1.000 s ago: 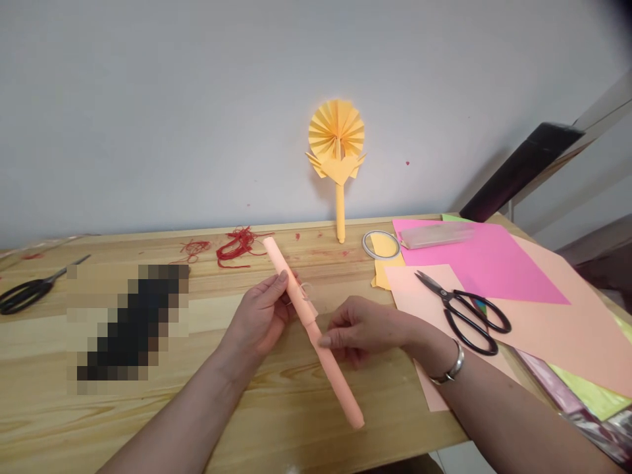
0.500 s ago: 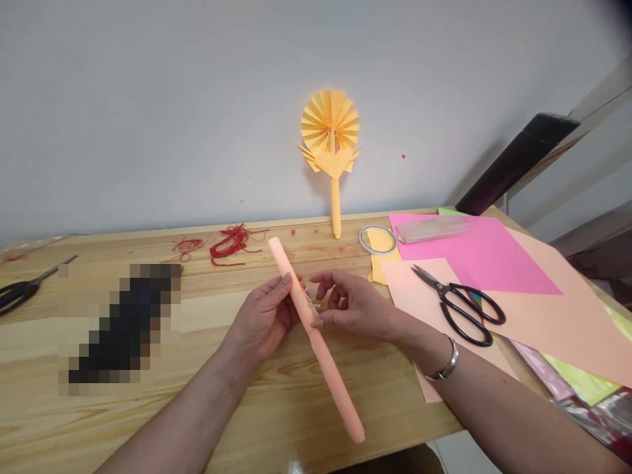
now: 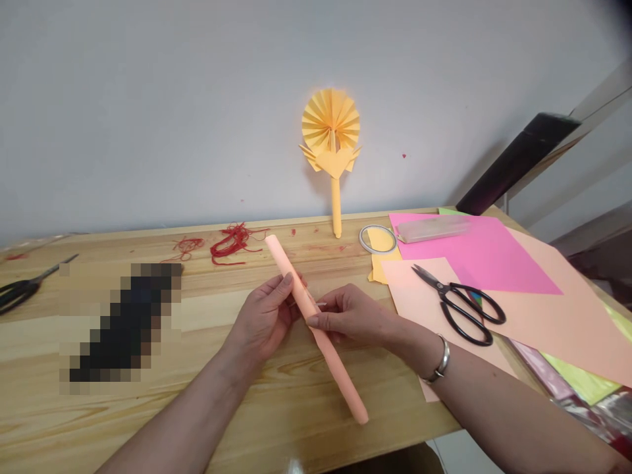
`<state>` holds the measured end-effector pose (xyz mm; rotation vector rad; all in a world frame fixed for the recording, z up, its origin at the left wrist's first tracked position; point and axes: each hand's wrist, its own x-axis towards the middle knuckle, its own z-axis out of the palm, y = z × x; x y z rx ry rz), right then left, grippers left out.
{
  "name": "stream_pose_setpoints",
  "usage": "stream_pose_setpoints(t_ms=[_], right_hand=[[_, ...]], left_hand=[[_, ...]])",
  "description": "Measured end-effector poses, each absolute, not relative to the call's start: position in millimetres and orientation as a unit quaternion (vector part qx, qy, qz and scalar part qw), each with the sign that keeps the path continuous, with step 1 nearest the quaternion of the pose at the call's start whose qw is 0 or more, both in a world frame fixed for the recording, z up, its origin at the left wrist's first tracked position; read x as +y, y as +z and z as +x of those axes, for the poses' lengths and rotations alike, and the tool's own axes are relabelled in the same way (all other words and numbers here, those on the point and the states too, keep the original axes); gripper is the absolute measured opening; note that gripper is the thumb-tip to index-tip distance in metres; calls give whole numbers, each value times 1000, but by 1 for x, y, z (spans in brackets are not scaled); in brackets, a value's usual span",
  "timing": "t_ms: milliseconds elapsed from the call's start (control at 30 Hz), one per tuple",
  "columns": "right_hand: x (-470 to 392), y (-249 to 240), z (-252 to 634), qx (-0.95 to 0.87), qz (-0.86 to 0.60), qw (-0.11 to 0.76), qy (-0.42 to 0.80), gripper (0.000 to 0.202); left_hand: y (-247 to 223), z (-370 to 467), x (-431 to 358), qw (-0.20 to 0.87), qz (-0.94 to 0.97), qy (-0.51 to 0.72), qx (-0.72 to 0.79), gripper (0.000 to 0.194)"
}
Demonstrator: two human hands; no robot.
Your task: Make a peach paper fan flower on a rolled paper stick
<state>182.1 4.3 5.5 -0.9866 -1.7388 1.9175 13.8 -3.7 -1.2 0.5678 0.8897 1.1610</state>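
A peach-coloured rolled paper tube (image 3: 340, 378) slants across the front of me, held off the table. My left hand (image 3: 264, 316) is closed on its upper half, thumb on top and fingers behind. On the tube's middle, my right hand (image 3: 353, 316) has its thumb pressed on the near face and its fingers bent behind. A small whitish strip shows by the right fingertips at the tube's far side; what it is I cannot make out. The tube's surface has a crease near the right thumb.
A yellow pleated paper fan (image 3: 330, 122) leans on the wall. Red thread (image 3: 232, 243), a roll of tape (image 3: 378, 239), black-handled scissors (image 3: 467, 303), pink paper (image 3: 474, 257) and peach paper (image 3: 557, 316) lie around. More scissors (image 3: 24, 289) and a blurred dark object (image 3: 126, 322) are at left.
My right hand's fingers have closed in on the tube from a more spread pose. The tube's lower end has risen slightly, and the right wrist has shifted a little left.
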Motion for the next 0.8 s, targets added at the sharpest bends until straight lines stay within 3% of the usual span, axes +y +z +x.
stream_pose_setpoints(t_ms=[800], right_hand=[[6,9,183,-571,-346,177,723,33]], left_hand=[[-2,12,-6,702,270,524,399,13]])
